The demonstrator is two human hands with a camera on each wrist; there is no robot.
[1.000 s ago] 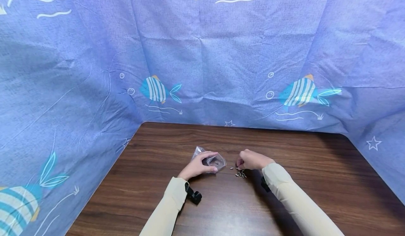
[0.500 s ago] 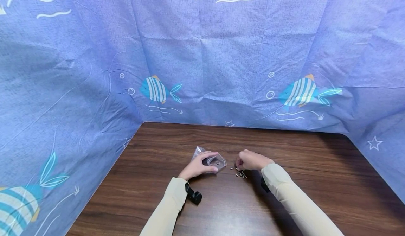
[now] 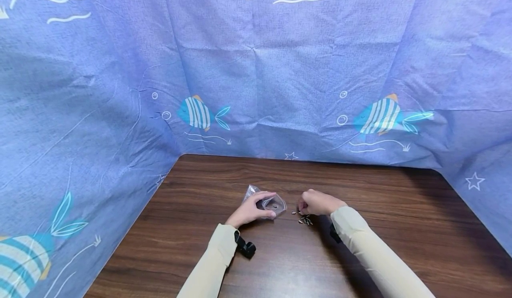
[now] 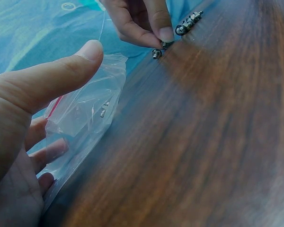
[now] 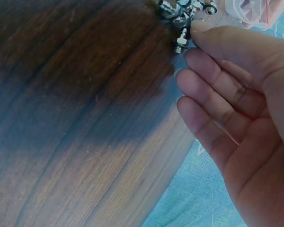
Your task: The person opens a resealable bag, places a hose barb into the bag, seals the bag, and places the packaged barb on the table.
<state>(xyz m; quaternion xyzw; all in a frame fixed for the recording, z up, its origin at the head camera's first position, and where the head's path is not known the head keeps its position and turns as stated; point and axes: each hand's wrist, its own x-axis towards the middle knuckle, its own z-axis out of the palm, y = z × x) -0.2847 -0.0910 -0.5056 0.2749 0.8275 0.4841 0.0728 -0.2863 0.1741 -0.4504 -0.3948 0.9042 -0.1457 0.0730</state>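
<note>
My left hand (image 3: 250,208) holds a clear plastic zip bag (image 4: 83,116) with a red line near its mouth. The thumb lies on one side of it and the fingers on the other, and the mouth gapes. A small metal piece (image 4: 104,111) shows through the plastic. To the right, my right hand (image 3: 318,201) is at a small pile of metal fittings (image 3: 306,220), thumb and forefinger pinching one fitting (image 4: 167,44), mostly hidden by the fingertips. A single fitting (image 3: 294,212) lies between the pile and the bag. In the right wrist view, a nipple-like fitting (image 5: 181,40) lies beside the thumb.
A brown wood-grain table (image 3: 192,253) carries everything. Blue cloth (image 3: 296,89) printed with fish hangs behind it and along its left side. Black wrist cameras (image 3: 246,248) are strapped under both sleeves.
Hardly anything differs. The left hand keeps the bag in the same place, and the right hand stays at the fittings, its fingertips shifting only slightly.
</note>
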